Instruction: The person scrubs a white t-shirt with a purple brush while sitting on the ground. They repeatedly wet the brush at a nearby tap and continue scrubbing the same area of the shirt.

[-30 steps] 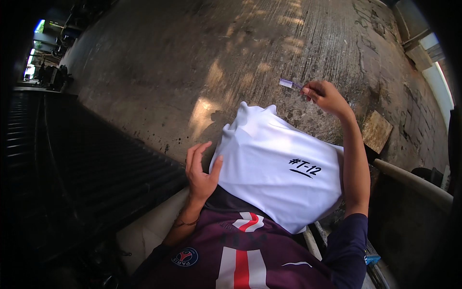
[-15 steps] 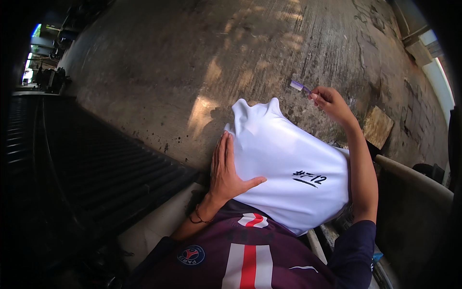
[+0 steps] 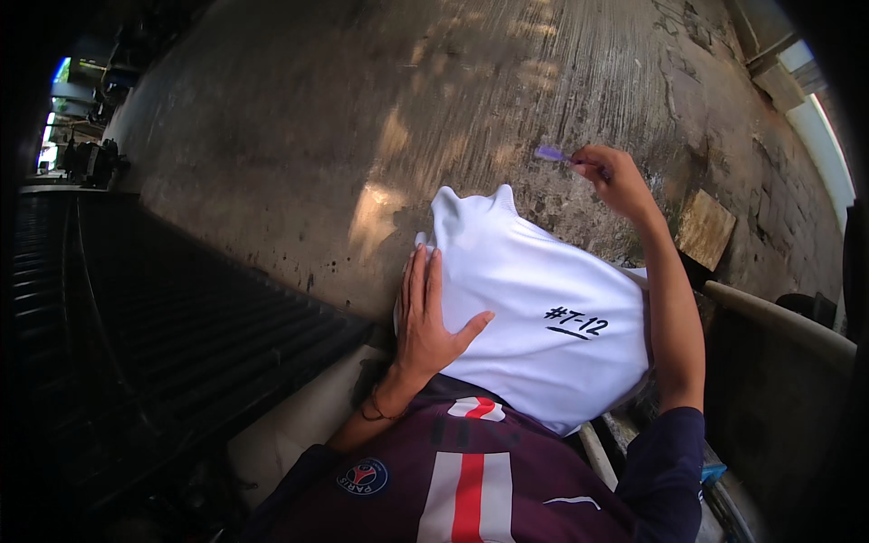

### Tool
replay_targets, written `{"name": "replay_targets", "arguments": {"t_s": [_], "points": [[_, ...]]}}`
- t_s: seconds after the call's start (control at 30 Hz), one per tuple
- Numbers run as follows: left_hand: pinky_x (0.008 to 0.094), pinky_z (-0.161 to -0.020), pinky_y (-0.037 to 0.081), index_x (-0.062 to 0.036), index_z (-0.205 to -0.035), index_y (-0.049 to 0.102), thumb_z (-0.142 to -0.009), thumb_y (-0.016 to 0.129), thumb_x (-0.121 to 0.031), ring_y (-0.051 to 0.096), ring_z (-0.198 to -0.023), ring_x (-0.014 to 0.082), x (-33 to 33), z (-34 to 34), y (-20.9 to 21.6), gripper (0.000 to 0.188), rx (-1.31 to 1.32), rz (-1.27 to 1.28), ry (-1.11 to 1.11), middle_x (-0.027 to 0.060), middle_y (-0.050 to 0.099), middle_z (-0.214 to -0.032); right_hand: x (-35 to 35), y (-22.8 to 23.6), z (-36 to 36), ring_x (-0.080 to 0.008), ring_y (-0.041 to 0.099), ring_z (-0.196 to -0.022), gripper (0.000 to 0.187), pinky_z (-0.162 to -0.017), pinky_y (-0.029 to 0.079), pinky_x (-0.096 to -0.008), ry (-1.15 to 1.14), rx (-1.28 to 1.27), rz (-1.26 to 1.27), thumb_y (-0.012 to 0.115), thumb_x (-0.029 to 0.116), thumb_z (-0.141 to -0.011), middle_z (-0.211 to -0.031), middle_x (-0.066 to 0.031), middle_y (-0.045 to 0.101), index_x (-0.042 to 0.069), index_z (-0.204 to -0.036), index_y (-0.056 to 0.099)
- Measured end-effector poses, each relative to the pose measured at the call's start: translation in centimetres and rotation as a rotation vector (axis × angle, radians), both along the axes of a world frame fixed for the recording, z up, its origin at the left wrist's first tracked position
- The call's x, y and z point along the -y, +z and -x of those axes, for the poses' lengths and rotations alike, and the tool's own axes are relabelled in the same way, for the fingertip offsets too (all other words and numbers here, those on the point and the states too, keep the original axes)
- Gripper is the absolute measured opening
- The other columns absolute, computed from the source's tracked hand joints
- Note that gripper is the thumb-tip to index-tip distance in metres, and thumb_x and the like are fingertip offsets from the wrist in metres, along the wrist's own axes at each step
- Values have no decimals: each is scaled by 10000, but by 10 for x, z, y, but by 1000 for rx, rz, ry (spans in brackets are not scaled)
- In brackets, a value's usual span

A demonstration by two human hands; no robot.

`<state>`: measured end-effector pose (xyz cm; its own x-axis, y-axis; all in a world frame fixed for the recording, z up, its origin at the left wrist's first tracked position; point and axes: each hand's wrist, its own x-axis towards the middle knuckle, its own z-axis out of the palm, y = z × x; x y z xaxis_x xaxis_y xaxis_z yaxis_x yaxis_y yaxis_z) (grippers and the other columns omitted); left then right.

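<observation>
Concrete ground (image 3: 272, 136) beyond white cloth (image 3: 534, 271)

Outdoor yard, rough concrete ground (image 3: 262, 154), patches of sunlight (image 3: 375, 215)

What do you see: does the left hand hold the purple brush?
No, the right hand holds the purple brush, while the left hand lies on the white cloth.
</observation>
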<state>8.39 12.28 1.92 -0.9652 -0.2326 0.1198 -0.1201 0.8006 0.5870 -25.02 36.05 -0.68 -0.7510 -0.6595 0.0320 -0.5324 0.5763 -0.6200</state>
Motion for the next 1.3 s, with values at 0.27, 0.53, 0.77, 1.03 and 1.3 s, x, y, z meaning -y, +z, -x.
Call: {"name": "replay_targets", "arguments": {"t_s": [0.27, 0.53, 0.77, 1.03, 1.3], "points": [[638, -1280, 352, 79, -1681, 399, -922, 871, -589, 350, -1601, 564, 2, 9, -6, 1116, -61, -58, -20, 389, 329, -1727, -8, -5, 8, -114, 596, -843, 149, -756, 495, -305, -48, 153, 104, 714, 152, -1109, -881, -6, 658, 15, -1136, 766], [618, -1276, 369, 83, -1671, 407, -900, 905, -525, 380, -1584, 549, -1, 11, -5, 1100, -78, -34, -21, 380, 351, -1717, -25, -15, 13, -172, 655, -834, 188, -767, 530, -353, -30, 549, 306, 739, 178, -1080, -925, -69, 756, 37, -1196, 787], [606, -1271, 379, 113, -1663, 374, -854, 951, -478, 423, -1559, 535, -5, 9, -8, 1157, -137, -53, 34, 366, 384, -1706, -6, 15, 0, -279, 646, -822, 194, -772, 506, -427, -243, 183, 50, 808, 197, -1030, -903, -110, 698, 47, -1153, 810], [694, -1308, 260, 105, -1702, 303, -884, 829, -727, 351, -1636, 495, -9, 0, -11, 1280, 43, 10, 96, 356, 353, -1742, 24, 59, -26, -223, 583, -900, 325, -948, 385, -404, 62, -100, 87, 830, 428, -1001, -918, -27, 665, 104, -1012, 847], [703, -1305, 258, 104, -1717, 263, -879, 831, -733, 356, -1632, 501, -7, -1, -9, 1313, 61, -12, 90, 357, 348, -1744, 51, 83, 5, -259, 658, -793, 367, -907, 472, -418, 13, -84, -126, 791, 432, -1030, -773, -95, 714, 69, -1010, 841]]}}
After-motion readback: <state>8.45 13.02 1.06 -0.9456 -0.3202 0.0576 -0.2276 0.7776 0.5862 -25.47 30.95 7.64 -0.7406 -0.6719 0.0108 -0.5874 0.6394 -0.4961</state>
